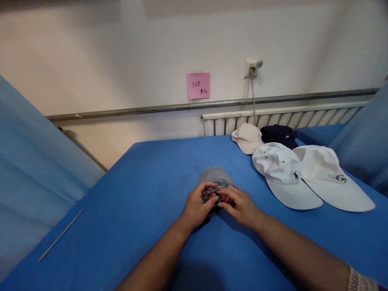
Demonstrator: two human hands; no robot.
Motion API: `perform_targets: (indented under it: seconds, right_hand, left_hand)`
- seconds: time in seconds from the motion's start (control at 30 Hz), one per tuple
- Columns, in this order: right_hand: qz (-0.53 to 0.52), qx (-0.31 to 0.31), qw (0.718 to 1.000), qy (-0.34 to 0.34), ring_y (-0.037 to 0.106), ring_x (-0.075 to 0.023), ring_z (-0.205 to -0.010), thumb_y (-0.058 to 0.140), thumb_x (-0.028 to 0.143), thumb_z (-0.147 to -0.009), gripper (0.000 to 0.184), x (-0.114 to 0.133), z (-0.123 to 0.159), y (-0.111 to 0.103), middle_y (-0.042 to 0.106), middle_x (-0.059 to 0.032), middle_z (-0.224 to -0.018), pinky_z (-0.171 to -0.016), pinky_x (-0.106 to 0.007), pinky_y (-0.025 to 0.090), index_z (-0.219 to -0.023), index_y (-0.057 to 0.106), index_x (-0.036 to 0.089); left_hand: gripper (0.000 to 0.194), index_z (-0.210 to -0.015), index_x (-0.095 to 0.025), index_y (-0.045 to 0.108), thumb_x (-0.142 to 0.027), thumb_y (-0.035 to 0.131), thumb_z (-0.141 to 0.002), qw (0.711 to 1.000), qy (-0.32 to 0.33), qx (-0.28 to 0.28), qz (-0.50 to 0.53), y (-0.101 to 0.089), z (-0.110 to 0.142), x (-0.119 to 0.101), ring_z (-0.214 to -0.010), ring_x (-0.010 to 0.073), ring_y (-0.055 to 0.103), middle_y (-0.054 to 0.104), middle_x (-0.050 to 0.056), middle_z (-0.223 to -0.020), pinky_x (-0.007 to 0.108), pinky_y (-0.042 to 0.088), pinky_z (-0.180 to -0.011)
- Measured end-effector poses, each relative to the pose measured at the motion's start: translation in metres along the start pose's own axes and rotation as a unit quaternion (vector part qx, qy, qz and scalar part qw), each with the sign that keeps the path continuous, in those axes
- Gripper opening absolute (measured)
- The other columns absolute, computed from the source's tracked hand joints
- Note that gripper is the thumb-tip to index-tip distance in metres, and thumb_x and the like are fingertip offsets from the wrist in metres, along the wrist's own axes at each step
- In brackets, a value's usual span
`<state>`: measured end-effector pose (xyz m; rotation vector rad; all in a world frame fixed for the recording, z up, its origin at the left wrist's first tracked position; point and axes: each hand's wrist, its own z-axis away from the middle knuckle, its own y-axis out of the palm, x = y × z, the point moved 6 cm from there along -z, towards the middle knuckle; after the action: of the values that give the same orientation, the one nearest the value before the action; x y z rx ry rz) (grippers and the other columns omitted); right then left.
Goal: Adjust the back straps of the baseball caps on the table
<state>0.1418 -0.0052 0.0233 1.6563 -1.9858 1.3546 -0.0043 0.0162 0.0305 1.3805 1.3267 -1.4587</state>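
A grey cap (216,173) lies on the blue-covered table in front of me, its far part showing beyond my fingers. My left hand (198,204) grips the near side of the cap, thumb and fingers closed around what looks like its strap. From the right, my right hand (239,204) pinches the same part, its fingertips almost touching those of the left. Between the fingertips the strap's details are too small to make out. The near edge of the cap is dark and partly hidden by both hands.
To the right lie a beige cap (247,137), a dark navy cap (279,134), a white cap (275,161) and another white cap (321,161). A thin stick (60,235) rests at the left of the blue table (136,194). Blue curtains (36,173) hang at both sides.
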Motion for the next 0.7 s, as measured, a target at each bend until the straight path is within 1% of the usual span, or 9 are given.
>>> perform_targets:
  seconds: [0.07,0.1,0.17,0.27,0.37,0.43,0.53,0.63,0.7]
  right_hand:
    - [0.009,0.004,1.000,-0.015,0.062,-0.0173,-0.080,0.058,0.019,-0.090,0.018,0.002,0.000,0.000,0.065,-0.0035,-0.090,-0.074,-0.031,0.053,-0.107,0.060,0.023]
    - [0.015,0.001,1.000,-0.019,0.062,-0.0177,-0.082,0.058,0.019,-0.090,0.016,0.003,0.000,0.000,0.066,-0.0037,-0.090,-0.075,-0.032,0.053,-0.106,0.061,0.023]
    - [0.023,-0.013,0.999,-0.018,0.062,-0.0180,-0.083,0.059,0.020,-0.090,0.017,0.001,-0.001,-0.003,0.065,-0.0043,-0.092,-0.075,-0.032,0.053,-0.107,0.061,0.023]
    - [0.018,-0.062,0.998,-0.003,0.061,-0.0170,-0.078,0.061,0.021,-0.089,0.022,-0.004,-0.001,-0.011,0.064,-0.0043,-0.092,-0.070,-0.030,0.052,-0.111,0.062,0.024]
    - [-0.010,-0.116,0.993,0.016,0.060,-0.0159,-0.073,0.063,0.020,-0.087,0.022,-0.012,-0.001,-0.018,0.062,-0.0024,-0.085,-0.067,-0.029,0.050,-0.108,0.064,0.024]
    - [-0.031,-0.128,0.991,0.027,0.059,-0.0157,-0.073,0.064,0.021,-0.086,0.020,-0.015,0.000,-0.019,0.061,-0.0017,-0.083,-0.067,-0.029,0.050,-0.106,0.065,0.024]
    - [-0.055,-0.122,0.990,0.045,0.059,-0.0151,-0.072,0.064,0.023,-0.086,0.018,-0.019,0.000,-0.017,0.060,-0.0013,-0.082,-0.067,-0.029,0.050,-0.104,0.066,0.024]
    - [-0.063,-0.126,0.988,0.062,0.057,-0.0144,-0.070,0.065,0.024,-0.086,0.016,-0.023,0.002,-0.017,0.059,-0.0007,-0.080,-0.065,-0.028,0.049,-0.101,0.067,0.023]
    - [-0.066,-0.132,0.986,0.073,0.056,-0.0137,-0.068,0.065,0.025,-0.086,0.015,-0.026,0.002,-0.018,0.059,-0.0004,-0.079,-0.064,-0.027,0.048,-0.101,0.067,0.023]
  left_hand:
    - [0.031,-0.103,-0.019,0.064,-0.022,0.074,-0.073,1.000,0.004,0.005,0.008,0.000,0.000,-0.001,-0.089,0.0168,0.064,0.068,0.006,-0.102,0.031,0.050,-0.086]
    - [0.033,-0.104,-0.019,0.064,-0.022,0.075,-0.073,1.000,-0.003,0.006,0.027,0.000,0.000,-0.001,-0.089,0.0168,0.064,0.068,0.006,-0.104,0.031,0.051,-0.085]
    - [0.036,-0.109,-0.018,0.062,-0.026,0.074,-0.075,0.994,-0.036,0.001,0.099,-0.002,-0.002,0.000,-0.087,0.0162,0.065,0.068,0.008,-0.109,0.030,0.052,-0.082]
    - [0.034,-0.112,-0.016,0.060,-0.029,0.069,-0.081,0.969,-0.101,-0.024,0.223,-0.009,-0.005,0.002,-0.079,0.0137,0.067,0.066,0.011,-0.116,0.029,0.054,-0.077]
    - [0.033,-0.108,-0.015,0.062,-0.022,0.074,-0.077,0.950,-0.142,-0.038,0.274,-0.017,-0.008,0.004,-0.072,0.0104,0.066,0.066,0.010,-0.116,0.026,0.054,-0.074]
    - [0.033,-0.106,-0.015,0.063,-0.022,0.075,-0.077,0.947,-0.152,-0.027,0.281,-0.022,-0.009,0.005,-0.073,0.0102,0.066,0.067,0.009,-0.114,0.026,0.054,-0.075]
    - [0.031,-0.106,-0.015,0.064,-0.033,0.071,-0.082,0.954,-0.144,-0.007,0.262,-0.028,-0.009,0.004,-0.077,0.0127,0.066,0.069,0.010,-0.108,0.027,0.053,-0.076]
    - [0.038,-0.105,-0.014,0.065,-0.044,0.066,-0.083,0.973,-0.117,0.026,0.198,-0.034,-0.010,-0.001,-0.075,0.0135,0.065,0.070,0.011,-0.102,0.026,0.050,-0.070]
    - [0.040,-0.105,-0.014,0.066,-0.044,0.071,-0.079,0.983,-0.102,0.066,0.135,-0.035,-0.009,-0.005,-0.076,0.0141,0.063,0.070,0.011,-0.099,0.026,0.048,-0.069]
